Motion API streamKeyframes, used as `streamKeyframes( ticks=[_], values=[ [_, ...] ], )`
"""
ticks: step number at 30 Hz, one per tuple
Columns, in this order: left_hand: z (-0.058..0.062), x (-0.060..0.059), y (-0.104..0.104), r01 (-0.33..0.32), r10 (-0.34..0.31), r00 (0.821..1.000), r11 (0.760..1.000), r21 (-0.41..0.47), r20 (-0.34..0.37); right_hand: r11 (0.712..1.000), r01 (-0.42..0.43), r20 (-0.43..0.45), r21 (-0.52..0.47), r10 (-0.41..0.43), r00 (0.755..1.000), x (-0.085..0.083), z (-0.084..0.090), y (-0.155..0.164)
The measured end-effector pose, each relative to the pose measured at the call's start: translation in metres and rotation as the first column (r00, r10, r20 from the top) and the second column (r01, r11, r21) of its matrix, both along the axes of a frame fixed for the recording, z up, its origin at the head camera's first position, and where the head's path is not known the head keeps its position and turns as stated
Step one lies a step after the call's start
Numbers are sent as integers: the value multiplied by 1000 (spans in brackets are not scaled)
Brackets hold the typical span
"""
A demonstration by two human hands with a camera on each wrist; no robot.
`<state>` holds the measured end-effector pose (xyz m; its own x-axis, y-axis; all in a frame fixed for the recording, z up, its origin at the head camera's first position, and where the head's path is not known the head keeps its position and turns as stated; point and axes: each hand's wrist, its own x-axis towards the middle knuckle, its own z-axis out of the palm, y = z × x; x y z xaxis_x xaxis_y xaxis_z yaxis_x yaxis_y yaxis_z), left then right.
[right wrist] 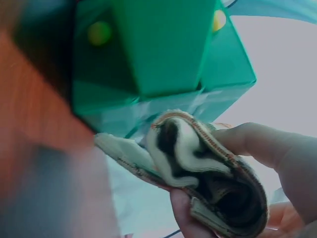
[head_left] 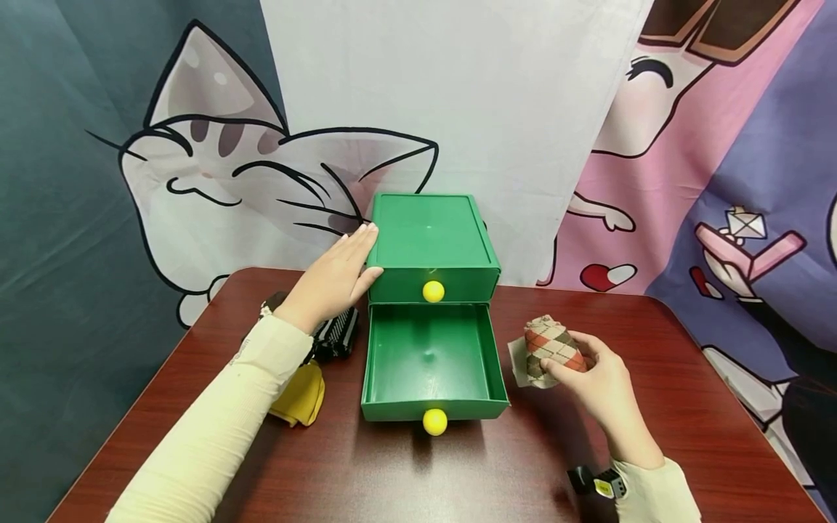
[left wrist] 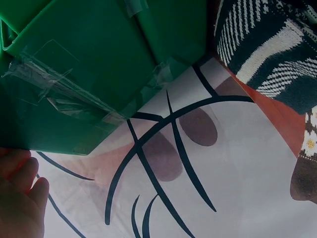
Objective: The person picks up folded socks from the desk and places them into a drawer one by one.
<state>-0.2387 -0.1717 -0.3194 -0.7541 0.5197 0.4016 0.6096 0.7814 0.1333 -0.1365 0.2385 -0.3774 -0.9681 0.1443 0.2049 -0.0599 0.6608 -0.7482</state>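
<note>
A green two-drawer cabinet [head_left: 431,240] stands mid-table; its lower drawer [head_left: 433,363] is pulled out, with a yellow knob [head_left: 434,422], and the upper drawer is closed, knob [head_left: 433,291]. My left hand [head_left: 336,276] rests flat with straight fingers against the cabinet's left side; its fingers [left wrist: 20,198] show in the left wrist view beside the green wall [left wrist: 99,64]. My right hand [head_left: 598,385] grips a rolled argyle sock [head_left: 552,350] to the right of the open drawer, also seen as a rolled sock [right wrist: 208,173] in the right wrist view, close to the drawer [right wrist: 158,59].
A dark striped sock bundle [head_left: 336,334] and a yellow sock [head_left: 302,396] lie left of the drawer under my left forearm. The dark red table [head_left: 458,472] has rounded edges. Cartoon fabric backdrops [head_left: 216,174] hang behind. A wristband device [head_left: 598,481] sits on my right wrist.
</note>
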Motion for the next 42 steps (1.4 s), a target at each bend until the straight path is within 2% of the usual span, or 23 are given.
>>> streamKeyframes(
  ticks=[8,13,17,22,26,33,37,42],
  values=[
    [0,2,-1,-5,5,1000,1000,4,21,990,42,-75,-133,-53,996,9,28,-18],
    [0,1,-2,-7,7,1000,1000,-4,16,977,24,-136,-211,-53,989,18,46,-30],
    [0,0,-2,-6,6,1000,1000,1,12,965,-27,-206,-261,-28,978,24,58,-42],
    [-1,0,-3,-8,8,1000,1000,3,11,945,-127,-244,-301,53,968,24,64,-58],
    [0,0,-2,-3,3,1000,1000,6,9,943,-163,-231,-291,96,968,20,61,-69],
    [0,1,-1,5,-5,1000,1000,-3,9,962,-150,-111,-228,127,986,12,47,-83],
    [1,1,-1,6,-6,1000,1000,-3,11,977,-141,-63,-159,133,989,9,41,-90],
    [2,0,-1,5,-5,1000,1000,1,13,989,-148,-80,-21,146,986,5,36,-98]
  ],
)
